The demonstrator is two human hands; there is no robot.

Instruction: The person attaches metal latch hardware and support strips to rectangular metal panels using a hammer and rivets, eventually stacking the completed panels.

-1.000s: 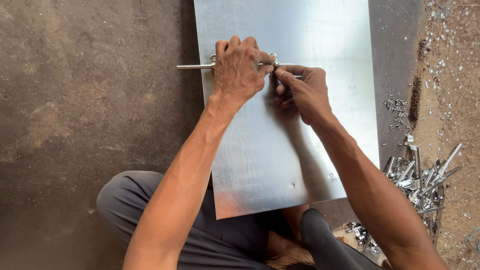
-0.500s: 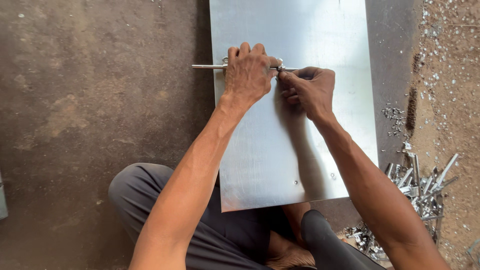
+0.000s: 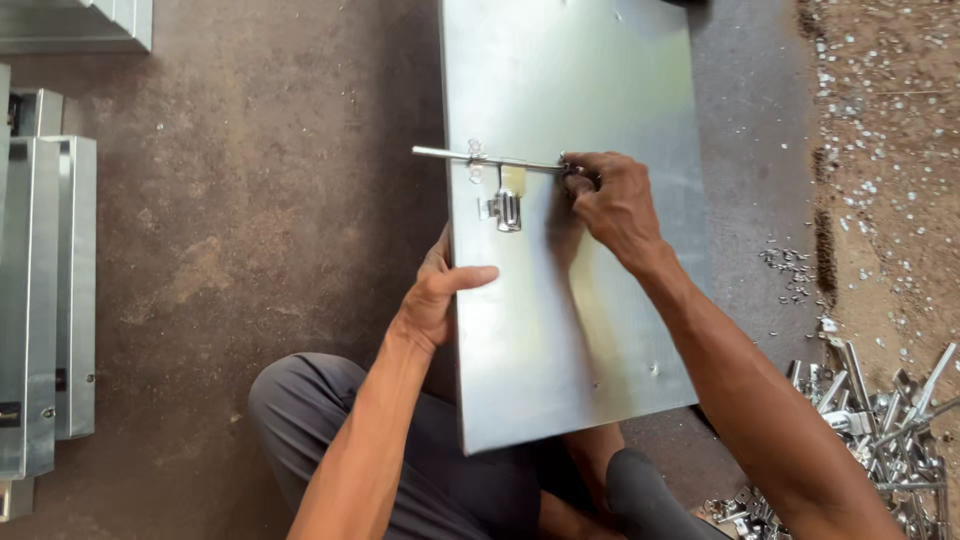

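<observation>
The person sits on the concrete floor [image 3: 250, 220] with a bright metal sheet [image 3: 590, 330] lying flat across the lap and running away from the body. The left hand [image 3: 432, 300] grips the near left edge of that sheet, thumb laid over the top face and fingers tucked beneath, so it is closed on the panel.

Just beyond and to the right of that hand, the right hand [image 3: 615, 205] rests on the sheet with its fingers curled tight around the right end of a slim metal bolt rod [image 3: 490, 160]. The rod lies crosswise on the sheet and its far end sticks out past the sheet's left edge. Just beside the right hand, toward the left one, a small latch bracket [image 3: 505, 208] sits on the sheet under the rod, touching it.

Down past the right forearm, a heap of loose shiny bolts and fittings [image 3: 880, 420] lies on the ground, with small metal scraps [image 3: 790, 270] scattered a little farther out. Well off to the left of the left hand stand 2 or more grey metal boxes [image 3: 45, 300].
</observation>
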